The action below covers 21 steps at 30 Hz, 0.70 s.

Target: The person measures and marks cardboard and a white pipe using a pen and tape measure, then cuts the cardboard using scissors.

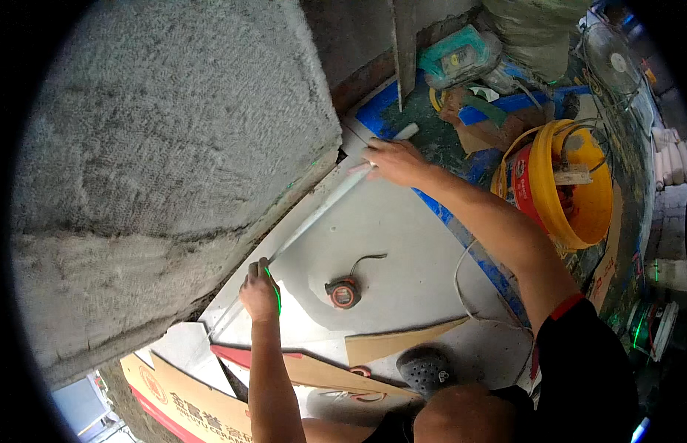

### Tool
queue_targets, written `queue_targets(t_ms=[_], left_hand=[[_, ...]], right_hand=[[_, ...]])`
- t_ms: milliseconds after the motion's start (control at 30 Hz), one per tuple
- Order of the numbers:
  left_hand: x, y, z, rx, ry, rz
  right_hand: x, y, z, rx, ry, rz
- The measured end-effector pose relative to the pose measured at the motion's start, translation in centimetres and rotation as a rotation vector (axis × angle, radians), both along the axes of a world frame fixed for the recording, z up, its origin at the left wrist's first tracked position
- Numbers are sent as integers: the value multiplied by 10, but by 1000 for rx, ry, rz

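Observation:
A long pale metal straightedge [316,217] lies slantwise over a large light-grey tile [410,244], close beside the rough wall. My left hand [260,291] grips it toward its near end, with a green laser line across the wrist. At its far end my right hand [396,160] is closed around it, and a short tip sticks out past the fingers. To the right of my left hand, an orange-and-black tape measure [343,292] rests on the tile, its strap trailing behind. Both palms are hidden.
The rough grey wall [173,148] rises at left. A yellow bucket [543,199] holding tools stands at right, near a teal-and-grey case [458,57] and a fan [613,59]. Cardboard pieces [402,337] and a dark clog [424,369] are near me. A cable [459,288] crosses the tile's right side.

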<state>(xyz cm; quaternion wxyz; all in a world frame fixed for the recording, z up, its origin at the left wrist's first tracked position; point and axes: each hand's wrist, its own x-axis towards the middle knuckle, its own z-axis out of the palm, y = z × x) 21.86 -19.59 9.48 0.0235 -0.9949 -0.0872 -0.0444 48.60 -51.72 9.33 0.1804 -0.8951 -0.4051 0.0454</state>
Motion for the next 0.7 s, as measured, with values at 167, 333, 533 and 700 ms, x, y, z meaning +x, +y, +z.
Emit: queue_targets(t_ms=[167,333,533,700], left_hand=[[28,-24,-33,-118,-15,210],[21,-56,-55,-32,-3,267],[46,-94,-70,-292,-21,376],[60,-95,-69,-353,-51,389]], right_hand=[[16,-4,-42,178,98,-78],[8,11,-53,329,173,-150],[21,3,-71,391,138,-209],[24,2,-67,371,149,-217]])
